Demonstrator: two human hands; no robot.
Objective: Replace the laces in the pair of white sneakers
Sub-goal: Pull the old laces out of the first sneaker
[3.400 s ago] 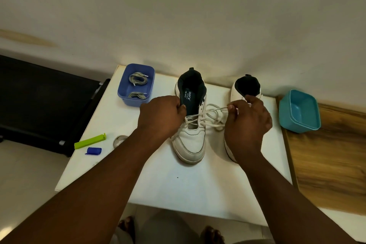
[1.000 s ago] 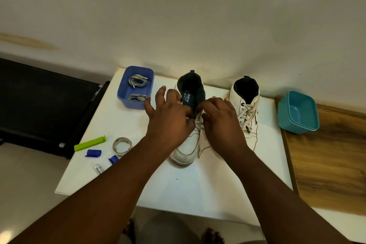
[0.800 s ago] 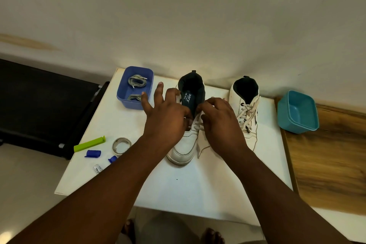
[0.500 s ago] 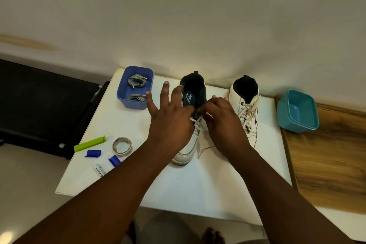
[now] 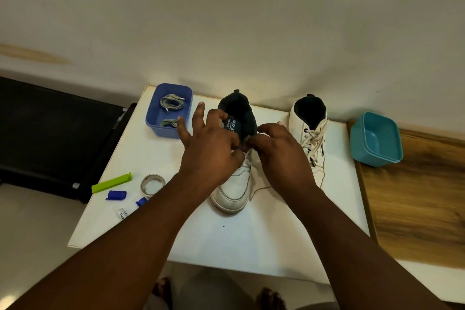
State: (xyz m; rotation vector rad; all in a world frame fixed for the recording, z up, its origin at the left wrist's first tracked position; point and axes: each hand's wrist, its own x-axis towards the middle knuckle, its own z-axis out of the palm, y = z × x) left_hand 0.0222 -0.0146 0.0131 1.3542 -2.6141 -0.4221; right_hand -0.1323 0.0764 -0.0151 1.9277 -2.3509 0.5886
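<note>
Left hand (image 5: 211, 148) and right hand (image 5: 279, 156) both pinch the white lace (image 5: 247, 156) over the near sneaker (image 5: 235, 184). Left hand's outer fingers are splayed. Second sneaker (image 5: 310, 133) stands beside, laced.

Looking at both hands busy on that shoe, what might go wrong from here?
1. The loose lace trailing from the left shoe across the table could snag under that shoe as the left hand and right hand pull.
2. The right shoe stands close beside the right hand; a sideways tug might knock it over.
</note>
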